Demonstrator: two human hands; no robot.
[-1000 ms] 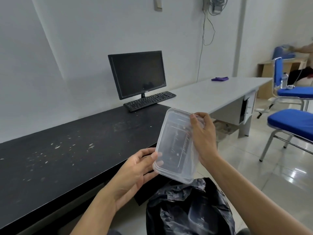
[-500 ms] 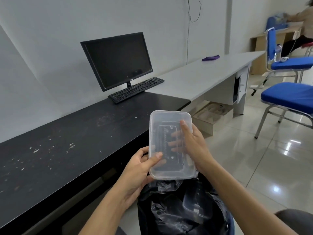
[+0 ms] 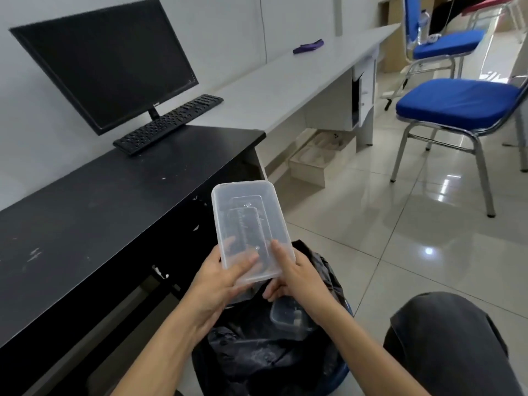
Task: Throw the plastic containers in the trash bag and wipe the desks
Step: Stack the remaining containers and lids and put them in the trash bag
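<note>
Above the open black trash bag (image 3: 274,364), a left hand (image 3: 220,284) and a right hand (image 3: 300,277) hold a clear plastic container (image 3: 251,224), fingers clamped on its near end; released askew, it could miss the bag and hit the floor beside the black counter (image 3: 100,207).

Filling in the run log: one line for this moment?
both hands hold clear container | above black trash bag | not dropped | desks unwiped
</note>
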